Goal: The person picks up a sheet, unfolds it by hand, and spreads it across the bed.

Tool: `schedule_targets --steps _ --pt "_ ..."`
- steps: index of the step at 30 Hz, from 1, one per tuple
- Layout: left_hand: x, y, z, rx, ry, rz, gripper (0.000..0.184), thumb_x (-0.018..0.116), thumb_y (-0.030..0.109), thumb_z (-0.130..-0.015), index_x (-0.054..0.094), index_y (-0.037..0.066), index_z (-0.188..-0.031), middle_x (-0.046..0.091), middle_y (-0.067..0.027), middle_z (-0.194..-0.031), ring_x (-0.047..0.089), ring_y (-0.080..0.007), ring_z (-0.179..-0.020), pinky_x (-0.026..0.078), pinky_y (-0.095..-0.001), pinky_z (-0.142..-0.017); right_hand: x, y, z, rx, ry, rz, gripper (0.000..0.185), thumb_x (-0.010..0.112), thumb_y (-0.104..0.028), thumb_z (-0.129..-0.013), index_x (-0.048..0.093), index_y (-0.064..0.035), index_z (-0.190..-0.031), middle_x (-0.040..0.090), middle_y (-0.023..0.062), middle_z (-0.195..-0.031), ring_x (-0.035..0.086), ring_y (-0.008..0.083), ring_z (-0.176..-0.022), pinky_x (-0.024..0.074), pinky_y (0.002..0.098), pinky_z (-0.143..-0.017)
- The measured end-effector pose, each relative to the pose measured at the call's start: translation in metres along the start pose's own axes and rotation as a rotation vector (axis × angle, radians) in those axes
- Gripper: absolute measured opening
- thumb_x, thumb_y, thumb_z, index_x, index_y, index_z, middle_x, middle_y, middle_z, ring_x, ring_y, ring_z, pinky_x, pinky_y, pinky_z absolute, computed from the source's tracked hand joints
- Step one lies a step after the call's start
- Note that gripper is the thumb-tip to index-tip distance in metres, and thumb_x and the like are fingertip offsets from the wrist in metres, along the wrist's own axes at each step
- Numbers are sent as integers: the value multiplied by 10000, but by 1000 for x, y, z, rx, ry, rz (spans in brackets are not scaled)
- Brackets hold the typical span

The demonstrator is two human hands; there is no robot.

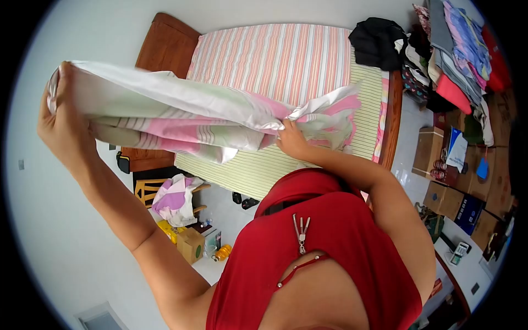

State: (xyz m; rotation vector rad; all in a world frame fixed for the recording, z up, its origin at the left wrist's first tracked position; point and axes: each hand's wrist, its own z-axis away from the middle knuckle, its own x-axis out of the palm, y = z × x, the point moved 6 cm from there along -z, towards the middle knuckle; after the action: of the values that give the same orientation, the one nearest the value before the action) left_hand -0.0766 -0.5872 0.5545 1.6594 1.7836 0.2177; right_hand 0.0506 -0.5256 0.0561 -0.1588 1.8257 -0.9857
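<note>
Cloth (187,118), pink, green and white, held up before near side of bed (275,55) at 12 o'clock. Step in hand: apparently stretching cloth between hands. Next move seems to call for firm hold on both edges, slack loose end at 2 o'clock drawn straight. Left hand (66,124), near 9:30, clutches bunched corner, arm raised, almost straight. Right hand (293,138), 1:30 just off centre, pinches edge; elbow bent, forearm pointing toward 10 o'clock.

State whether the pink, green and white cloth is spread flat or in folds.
In folds: the cloth hangs creased and overlapping, gripped by the left hand and the right hand.
</note>
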Motion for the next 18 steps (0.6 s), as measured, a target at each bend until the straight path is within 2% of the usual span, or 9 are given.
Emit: schedule_targets --steps 6,7,9,11,12,13,15,16,18 --pt "-15 33 18 103 56 27 212 673 170 -811 684 -24 -895 643 -46 -773 569 -89 -701 438 -191 -640 18 27 -42 384 322 -208 255 587 -149 -814 576 46 -978 422 214 -1180 483 358 -1024 450 427 -818" --pt "-19 35 17 111 60 47 205 670 165 -814 685 -24 -893 643 -44 -775 569 -88 -702 437 -190 -640 -3 30 -46 257 423 -133 224 586 -134 -812 549 39 -950 492 212 -1072 516 364 -947 449 427 -788" --pt "-29 29 13 137 72 -3 212 662 169 -822 680 -32 -887 636 -36 -764 557 -77 -683 430 -189 -619 -48 52 -48 360 385 -255 175 544 -77 -818 528 40 -947 532 213 -993 535 373 -903 445 421 -792" --pt "-46 14 6 138 95 -54 214 659 174 -827 678 -33 -879 631 -32 -751 549 -72 -659 424 -187 -592 -101 88 -45 357 556 -251 177 507 -6 -802 517 41 -972 549 222 -985 551 355 -900 447 417 -794" --pt "-58 7 7 46 125 -186 220 665 192 -830 677 -25 -861 621 -27 -730 538 -69 -622 413 -184 -548 -140 102 -44 176 611 -305 236 483 50 -770 516 35 -1002 566 223 -960 565 354 -879 445 430 -798" --pt "-70 -3 6 71 151 -70 222 675 208 -826 678 -13 -852 620 -26 -721 540 -71 -602 407 -178 -522 -172 117 -36 9 858 88 299 485 71 -752 517 18 -1044 574 218 -979 564 367 -863 444 425 -804" --pt "-98 -22 6 42 220 -78 237 677 214 -827 674 -20 -865 623 -36 -723 554 -82 -614 428 -192 -539 -282 80 -20 -81 788 109 330 500 108 -706 561 22 -1019 566 187 -953 568 346 -927 446 362 -818" --pt "-112 -32 5 -5 243 -34 247 667 207 -836 665 -32 -896 629 -53 -754 578 -98 -662 458 -209 -568 -325 68 -13 -92 839 93 319 593 -8 -745 557 19 -1061 584 151 -988 553 323 -951 418 353 -865" --pt "-144 -46 2 -30 291 30 287 649 193 -848 629 -53 -993 630 -100 -868 599 -137 -752 492 -239 -628 -397 24 -17 -223 644 84 286 568 26 -697 599 28 -982 571 129 -1055 542 296 -999 399 333 -889"
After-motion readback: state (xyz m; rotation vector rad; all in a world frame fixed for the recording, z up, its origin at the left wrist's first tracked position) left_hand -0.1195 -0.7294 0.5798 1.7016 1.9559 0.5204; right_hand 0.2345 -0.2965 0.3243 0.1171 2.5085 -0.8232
